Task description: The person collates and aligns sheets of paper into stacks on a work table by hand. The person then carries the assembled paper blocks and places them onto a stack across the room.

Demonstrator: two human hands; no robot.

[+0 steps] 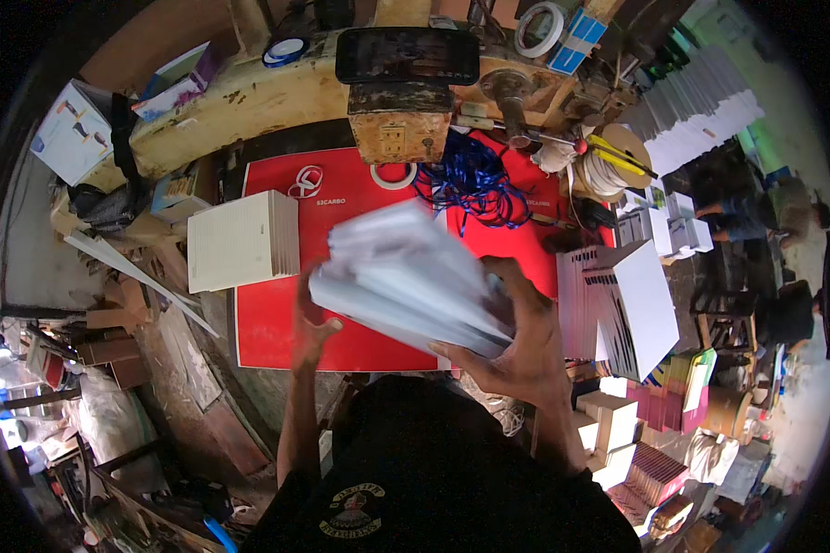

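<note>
A thick stack of white paper sheets [406, 276], smeared by motion, is tilted above a red work surface [272, 332]. My right hand [526, 336] grips its right end, with the thumb along the near edge and the fingers around the far corner. At the stack's left end is my left hand [312, 323], its thumb stretched away from the fingers. Those fingers lie beside the stack's edge and are partly hidden. To the left stands a neat pile of cream booklets [231, 244]. Right of my right hand is a pile of white booklets with dark-marked edges [641, 304].
Tangled blue ribbon [478, 180] and a tape roll [394, 175] lie at the far side. A phone [406, 55] rests on a wooden block [401, 129]. A cord spool [618, 161] stands far right, below stacked paper [710, 120]. Boxes [609, 419] stand near right.
</note>
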